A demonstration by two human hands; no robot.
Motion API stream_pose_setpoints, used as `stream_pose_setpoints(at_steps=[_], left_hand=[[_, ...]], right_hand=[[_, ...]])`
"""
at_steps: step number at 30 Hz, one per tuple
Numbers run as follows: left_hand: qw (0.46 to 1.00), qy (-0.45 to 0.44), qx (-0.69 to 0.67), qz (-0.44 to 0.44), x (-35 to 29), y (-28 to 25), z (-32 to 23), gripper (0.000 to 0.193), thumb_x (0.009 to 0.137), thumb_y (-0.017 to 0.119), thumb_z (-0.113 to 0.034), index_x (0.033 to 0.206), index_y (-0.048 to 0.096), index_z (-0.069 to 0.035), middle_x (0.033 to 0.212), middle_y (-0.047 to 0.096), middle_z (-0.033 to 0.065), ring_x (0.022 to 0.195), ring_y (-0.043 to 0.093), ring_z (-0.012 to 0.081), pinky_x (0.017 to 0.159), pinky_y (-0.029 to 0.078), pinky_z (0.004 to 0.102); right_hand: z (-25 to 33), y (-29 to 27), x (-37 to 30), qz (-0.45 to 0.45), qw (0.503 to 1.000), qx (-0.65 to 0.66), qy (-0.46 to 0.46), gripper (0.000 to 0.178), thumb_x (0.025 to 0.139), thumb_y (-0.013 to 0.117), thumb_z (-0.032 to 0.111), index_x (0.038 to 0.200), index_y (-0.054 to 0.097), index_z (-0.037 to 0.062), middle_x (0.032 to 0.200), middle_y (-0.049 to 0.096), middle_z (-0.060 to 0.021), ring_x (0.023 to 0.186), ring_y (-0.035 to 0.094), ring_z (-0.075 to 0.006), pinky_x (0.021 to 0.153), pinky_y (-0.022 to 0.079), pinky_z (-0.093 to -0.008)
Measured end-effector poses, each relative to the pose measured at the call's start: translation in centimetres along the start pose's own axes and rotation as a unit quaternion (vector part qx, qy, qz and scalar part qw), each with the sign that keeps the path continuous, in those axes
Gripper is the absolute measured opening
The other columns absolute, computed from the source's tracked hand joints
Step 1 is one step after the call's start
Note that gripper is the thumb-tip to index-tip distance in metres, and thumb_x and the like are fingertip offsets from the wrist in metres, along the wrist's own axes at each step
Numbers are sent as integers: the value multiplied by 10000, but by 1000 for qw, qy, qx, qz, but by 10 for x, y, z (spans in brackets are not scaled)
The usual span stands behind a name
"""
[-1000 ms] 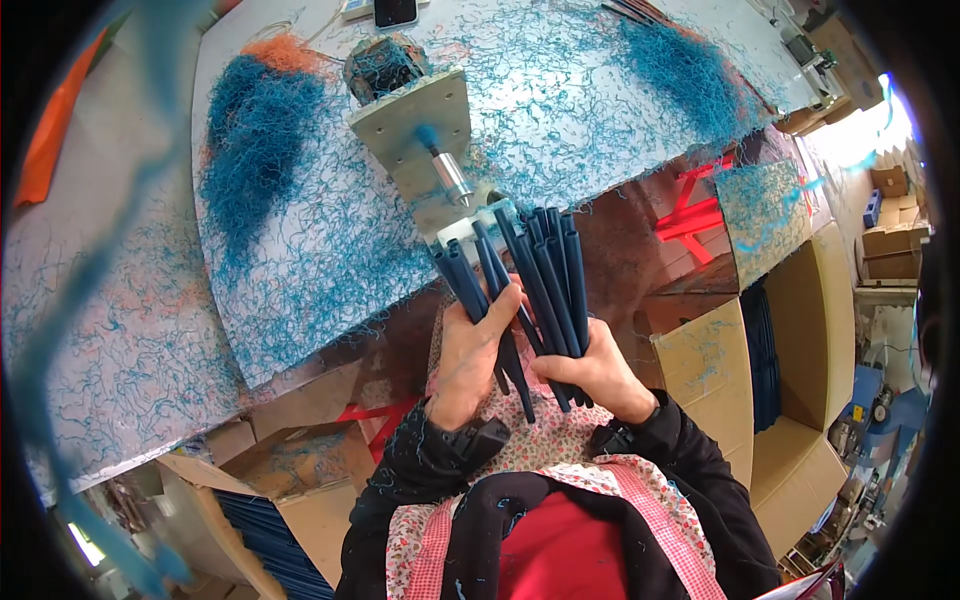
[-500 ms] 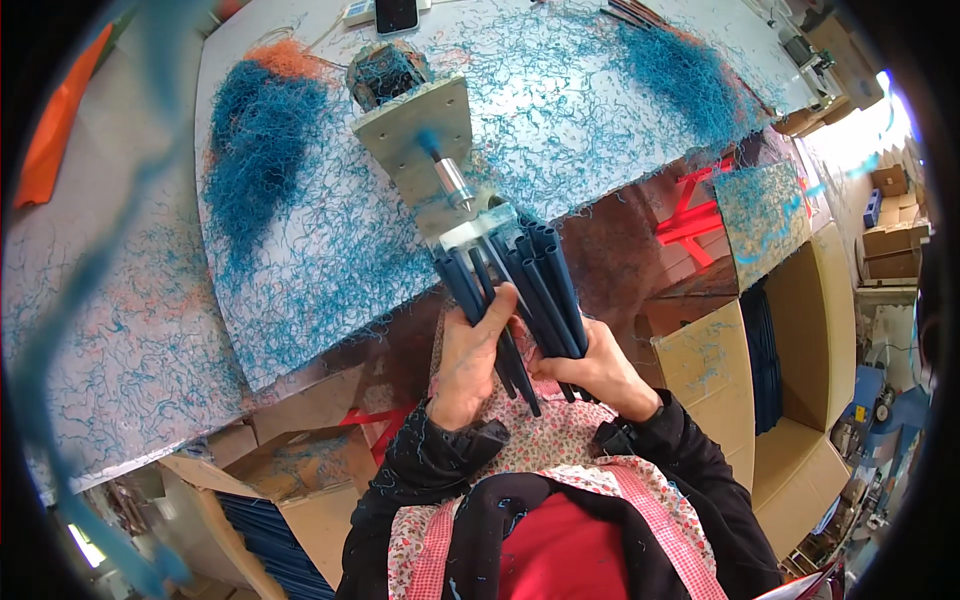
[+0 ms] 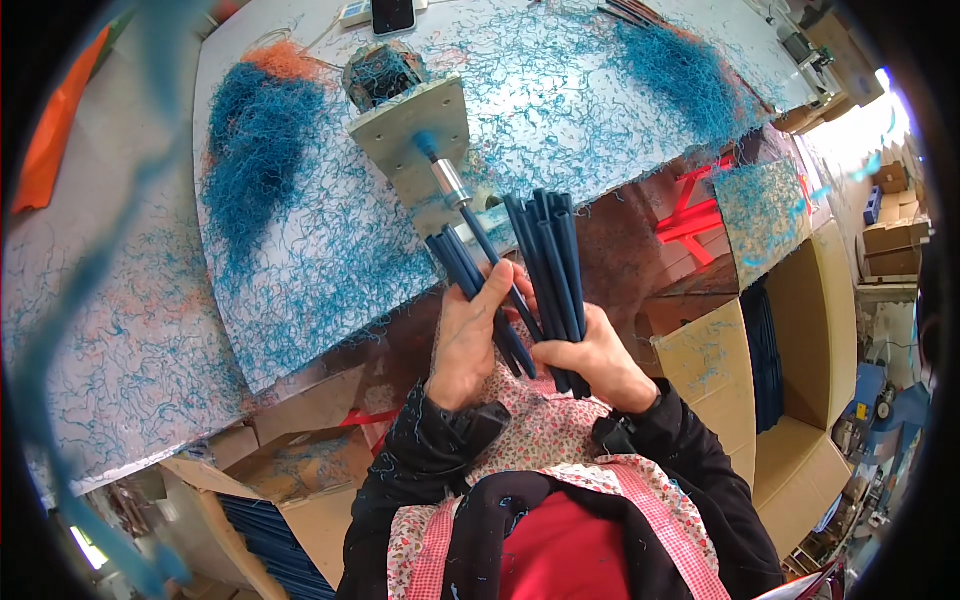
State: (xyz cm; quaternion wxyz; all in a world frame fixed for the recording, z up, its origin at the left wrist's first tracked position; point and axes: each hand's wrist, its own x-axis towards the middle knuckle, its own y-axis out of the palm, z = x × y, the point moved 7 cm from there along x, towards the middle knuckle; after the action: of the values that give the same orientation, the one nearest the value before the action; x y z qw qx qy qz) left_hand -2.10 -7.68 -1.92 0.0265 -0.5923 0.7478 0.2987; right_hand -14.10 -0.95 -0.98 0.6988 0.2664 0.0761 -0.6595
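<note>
I see the dark blue rods [image 3: 545, 275] fanned above my lap, my right hand [image 3: 590, 355] clenched round most, my left hand [image 3: 470, 335] pinching one at the metal spindle [image 3: 452, 185], where loose rods could slip.

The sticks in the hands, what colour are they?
Dark blue sticks, seen in the head view.

Your left hand [image 3: 468, 335] and right hand [image 3: 598, 358] are raised side by side before your chest, both forearms in black sleeves rising from below, fingers of each curled closed in a grip, the knuckles nearly touching.
</note>
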Motion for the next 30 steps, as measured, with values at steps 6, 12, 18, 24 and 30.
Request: stream_pose_setpoints(at_steps=[6,12,18,24,30], left_hand=[[999,-33,8,4,2,-9,4,329,930,632,-396,965,655,-70,867,653,18,770,617,115,660,467,265],[997,6,-66,36,-3,-2,18,310,926,649,-351,999,636,-50,879,643,32,817,617,114,690,496,257],[998,-56,31,18,-13,-2,14,326,883,705,-372,947,642,-58,767,599,-10,648,534,76,596,429,237],[998,-36,9,-46,0,-9,10,342,890,695,-376,927,628,-43,685,563,-9,581,502,72,533,400,217],[995,-96,5,-39,-19,5,11,260,917,666,-311,902,597,-60,637,524,-14,505,469,74,466,387,228]], right_hand=[[-2,-1,3,29,1000,-12,-1,318,773,693,86,1065,616,-12,776,635,-30,698,596,-93,646,479,-245],[1,10,-12,56,982,-165,-69,519,739,740,63,1221,560,-8,1059,649,-48,961,571,-85,839,476,-258],[5,-2,-12,37,999,21,-7,517,749,721,42,1238,561,-11,1087,647,-62,974,593,-111,852,482,-267],[16,4,5,34,999,29,-26,497,758,704,17,1229,550,-21,1083,648,-78,997,611,-139,886,488,-282],[7,1,-12,30,995,84,-46,521,782,698,-19,1259,488,-18,1078,643,-86,973,631,-161,891,508,-314]])
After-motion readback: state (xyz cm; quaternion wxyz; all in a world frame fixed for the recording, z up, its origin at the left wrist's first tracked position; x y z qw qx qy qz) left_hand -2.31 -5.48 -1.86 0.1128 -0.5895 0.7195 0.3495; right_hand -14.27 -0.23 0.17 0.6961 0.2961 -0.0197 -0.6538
